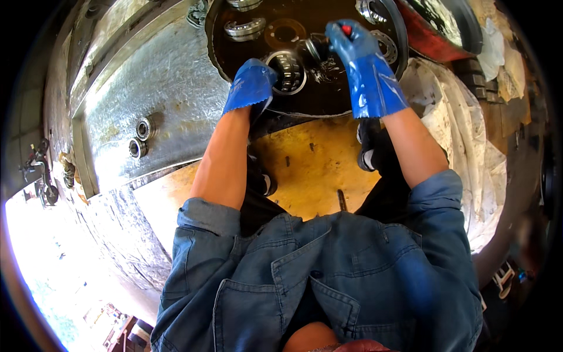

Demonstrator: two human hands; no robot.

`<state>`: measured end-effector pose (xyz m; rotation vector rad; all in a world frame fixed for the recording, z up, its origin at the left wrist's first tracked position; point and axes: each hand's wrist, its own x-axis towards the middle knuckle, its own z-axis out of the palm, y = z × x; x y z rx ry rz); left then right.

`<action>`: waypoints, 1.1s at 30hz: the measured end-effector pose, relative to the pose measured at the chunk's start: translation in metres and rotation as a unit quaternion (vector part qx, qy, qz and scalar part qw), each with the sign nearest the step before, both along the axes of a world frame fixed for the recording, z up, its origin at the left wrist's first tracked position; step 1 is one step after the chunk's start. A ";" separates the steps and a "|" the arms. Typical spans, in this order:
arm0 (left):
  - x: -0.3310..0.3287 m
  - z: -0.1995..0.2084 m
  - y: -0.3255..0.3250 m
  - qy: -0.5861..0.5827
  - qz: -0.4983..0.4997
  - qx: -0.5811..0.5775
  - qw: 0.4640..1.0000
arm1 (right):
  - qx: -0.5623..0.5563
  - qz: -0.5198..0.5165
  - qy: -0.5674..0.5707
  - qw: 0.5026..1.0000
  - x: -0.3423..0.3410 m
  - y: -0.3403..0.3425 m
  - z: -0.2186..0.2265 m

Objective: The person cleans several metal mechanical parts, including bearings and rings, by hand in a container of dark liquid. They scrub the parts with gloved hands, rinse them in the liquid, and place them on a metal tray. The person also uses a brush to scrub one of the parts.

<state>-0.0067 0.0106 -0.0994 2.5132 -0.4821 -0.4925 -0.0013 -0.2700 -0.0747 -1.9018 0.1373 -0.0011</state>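
My left hand (253,79), in a blue rubber glove, grips the left edge of a roller bearing (286,73) tilted in a round basin (210,48) of dark liquid. Its fingertips are hidden behind the bearing. To the right, my gloved right hand (353,42) is closed around a brush (316,49) with a red handle. The brush head points left, just beside the bearing, over splashing liquid. Another bearing (245,29) and a brown ring (284,33) sit farther back in the basin. More bearings (370,10) lie at its far right.
Two small bearings (141,137) rest on a grey metal sheet (170,76) at left. A yellow stained board (314,161) is between my feet, below the basin. A red container (431,32) stands at the far right, with a pale stained sheet (454,135) nearer.
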 end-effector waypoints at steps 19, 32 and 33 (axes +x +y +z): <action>-0.031 0.004 -0.037 0.272 0.277 -0.245 0.888 | -0.085 0.047 -0.233 0.968 -0.061 0.021 0.027; -0.037 0.006 -0.044 0.357 0.358 -0.370 0.779 | -0.023 0.062 -0.122 0.990 -0.044 0.016 0.035; -0.036 0.004 -0.046 0.354 0.382 -0.391 0.759 | -0.014 0.063 -0.144 0.987 -0.045 0.017 0.038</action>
